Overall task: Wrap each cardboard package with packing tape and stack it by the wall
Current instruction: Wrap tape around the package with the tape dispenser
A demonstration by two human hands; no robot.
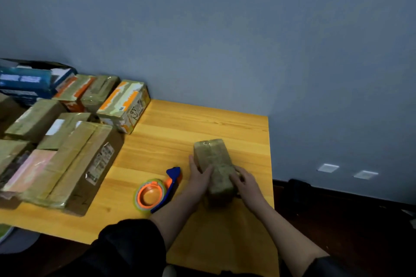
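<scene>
Package [215, 170]: a small cardboard block, glossy with tape, lies lengthwise on the yellow wooden table [171, 123], its near end pointing toward the person. It sits between both hands, which clamp it from opposite sides. The left hand [199, 176] presses flat against the left face with the thumb laid over the top edge; its fingers look fairly straight. The right hand [244, 181] curls over the right top edge near the near end, fingers bent onto the taped surface. This two-sided hold most likely steadies the package for smoothing the tape down or for lifting it.

The tape dispenser [157, 191], orange reel in a blue handle, lies on the table just left of the left hand, not touched by either hand. Set down within reach, it suggests taping of this package is finished or paused.

Farther left, taped boxes [74, 153] lie clustered, the largest nearest. Behind them, an orange-and-white box [125, 105] stands close to the blue wall [225, 40]. The table between the held package and the wall looks unobstructed.
</scene>
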